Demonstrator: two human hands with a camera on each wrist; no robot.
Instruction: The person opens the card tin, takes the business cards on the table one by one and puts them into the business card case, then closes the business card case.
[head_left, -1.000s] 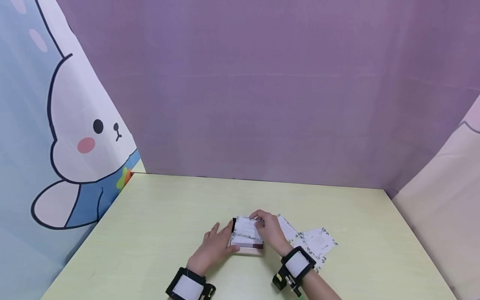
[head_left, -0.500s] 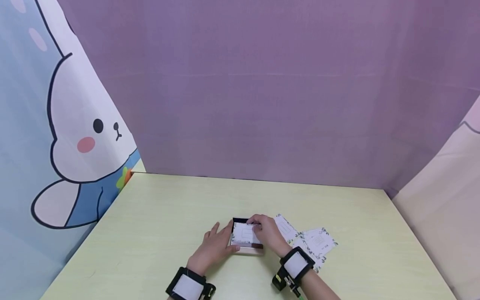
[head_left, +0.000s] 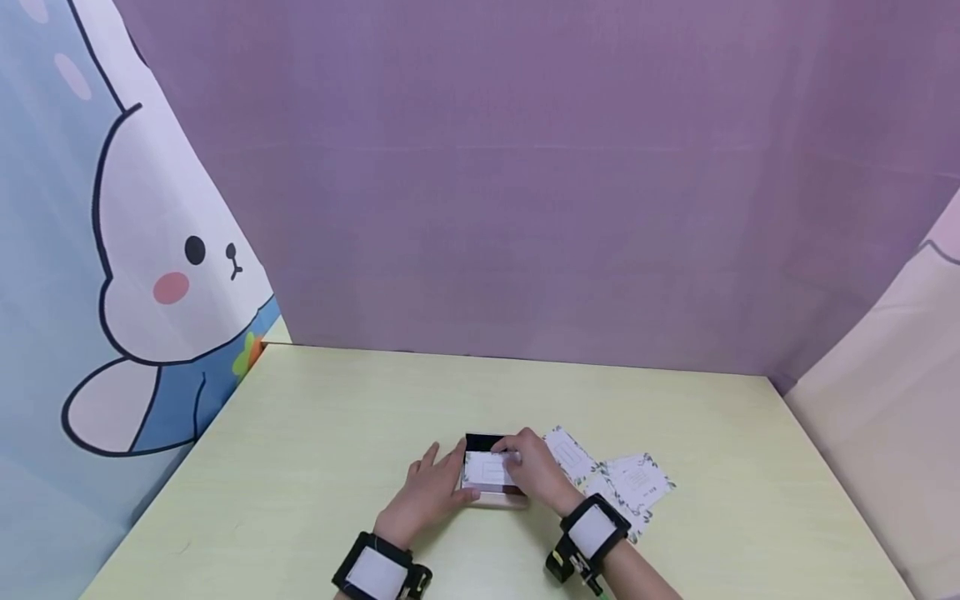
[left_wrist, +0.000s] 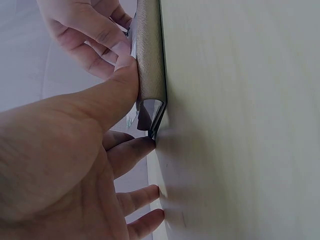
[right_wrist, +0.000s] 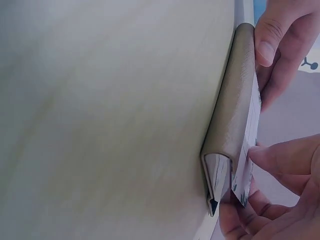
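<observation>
Card case: lies open on the near middle of the table, dark inner lid at its far edge; its beige leather edge is also seen from the left wrist and the right wrist.
Card: white with a leafy border, laid flat in the case, pinched at its right end.
Left hand: fingers spread almost straight on the table, thumb pressed against the case's near left edge; nothing is clasped.
Right hand: fingertips closed narrowly on the card's edge, seen from the right wrist.
Loose cards: scattered just right of the case, near the right wrist.
Step in hand: judged to be the seating of a card in the case while the case is steadied.
Next move: judged to call for a light release, then a reach right to the loose cards.
Change: one second ago the card was held tilted above the case; it is now lowered flat, and the left hand has stayed put.
</observation>
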